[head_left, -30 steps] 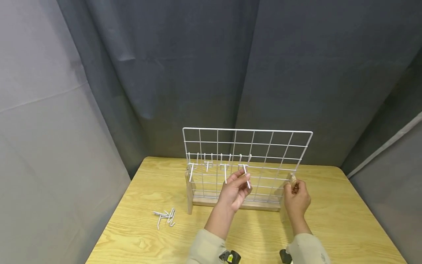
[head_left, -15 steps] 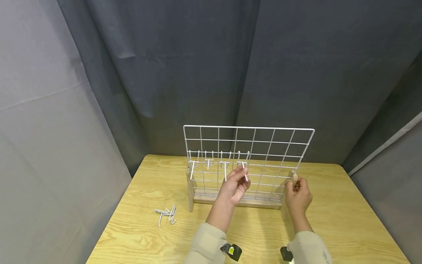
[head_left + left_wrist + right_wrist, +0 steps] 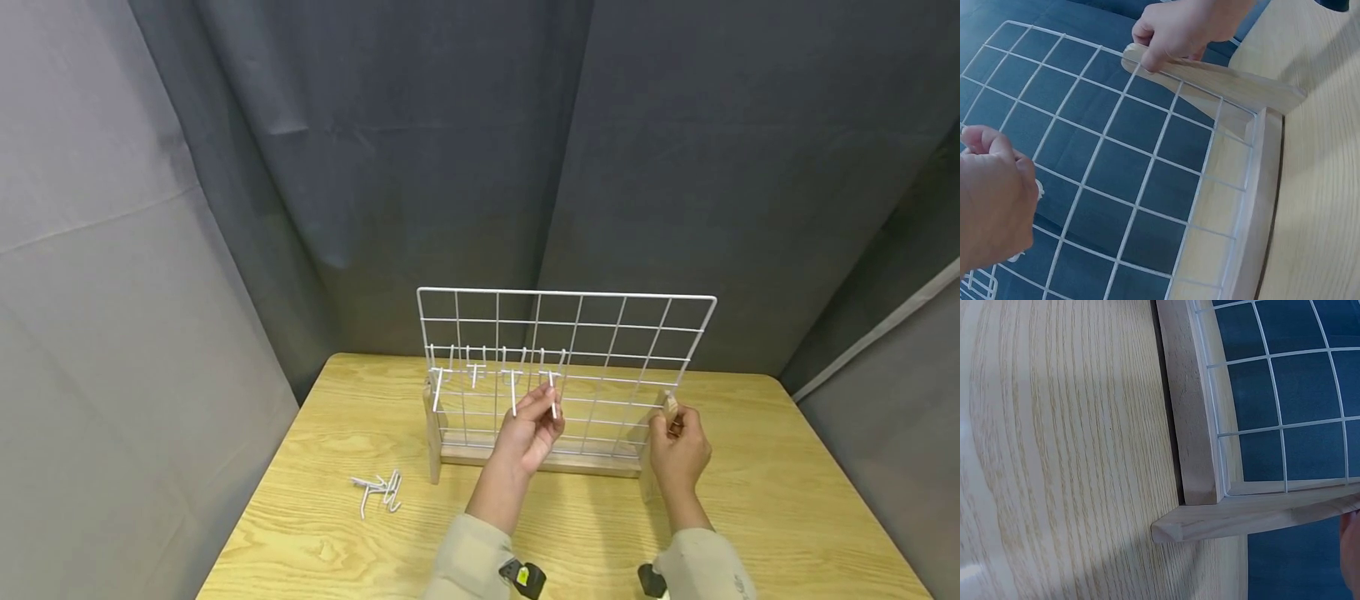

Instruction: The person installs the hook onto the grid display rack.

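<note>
A white wire grid (image 3: 622, 295) stands upright in a wooden base (image 3: 600, 463). My left hand (image 3: 525, 437) is in front of the grid, its thumb and fingers pinching the prong of a white wire hook (image 3: 551, 380). The hook's two upper arms lie against the grid's wires. More white hooks (image 3: 513, 392) hang in a row to its left. At the right end, my right hand (image 3: 680, 450) grips the top of the wooden side piece (image 3: 670, 403). In the left wrist view, the back of my left hand (image 3: 994, 203) hides most of the hook.
Several loose white hooks (image 3: 384, 490) lie in a small pile on the wood-grain table (image 3: 300, 542), left of the stand. Another wooden side piece (image 3: 432, 433) supports the grid's left end. A dark curtain (image 3: 465, 167) hangs behind the table.
My left hand has shifted a little to the left with the hook, bringing it nearer the hanging ones. The right hand keeps its hold on the side piece.
</note>
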Tool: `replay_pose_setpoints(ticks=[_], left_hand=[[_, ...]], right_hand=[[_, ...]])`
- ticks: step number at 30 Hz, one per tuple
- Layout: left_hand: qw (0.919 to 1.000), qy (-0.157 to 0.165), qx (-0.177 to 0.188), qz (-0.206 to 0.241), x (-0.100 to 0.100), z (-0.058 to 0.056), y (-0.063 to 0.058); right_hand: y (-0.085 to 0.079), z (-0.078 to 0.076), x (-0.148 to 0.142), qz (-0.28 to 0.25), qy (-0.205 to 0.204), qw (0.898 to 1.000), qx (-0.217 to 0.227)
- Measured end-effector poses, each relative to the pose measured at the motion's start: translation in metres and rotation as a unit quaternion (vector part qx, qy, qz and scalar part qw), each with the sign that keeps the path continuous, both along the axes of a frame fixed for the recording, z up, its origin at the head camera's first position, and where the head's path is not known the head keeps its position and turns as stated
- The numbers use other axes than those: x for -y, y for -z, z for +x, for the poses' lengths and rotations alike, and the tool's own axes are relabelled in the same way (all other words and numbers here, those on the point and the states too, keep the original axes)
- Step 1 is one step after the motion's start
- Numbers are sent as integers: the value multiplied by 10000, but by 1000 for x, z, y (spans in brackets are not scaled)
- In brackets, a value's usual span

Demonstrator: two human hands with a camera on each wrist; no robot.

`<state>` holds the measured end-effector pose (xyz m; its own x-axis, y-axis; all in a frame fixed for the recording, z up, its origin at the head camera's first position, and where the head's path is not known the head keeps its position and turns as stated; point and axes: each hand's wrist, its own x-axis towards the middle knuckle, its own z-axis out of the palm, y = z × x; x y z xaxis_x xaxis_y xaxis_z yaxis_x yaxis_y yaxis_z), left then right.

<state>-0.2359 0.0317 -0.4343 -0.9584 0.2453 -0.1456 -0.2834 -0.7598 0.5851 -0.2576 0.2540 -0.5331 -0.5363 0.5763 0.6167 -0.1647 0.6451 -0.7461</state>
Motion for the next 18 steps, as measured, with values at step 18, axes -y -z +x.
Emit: replay_pose_setpoints(ticks=[18], left_hand=[[9957, -147, -713, -580, 14, 24, 24]], right_hand=[[-3, 1, 2, -49, -17, 10000, -11]])
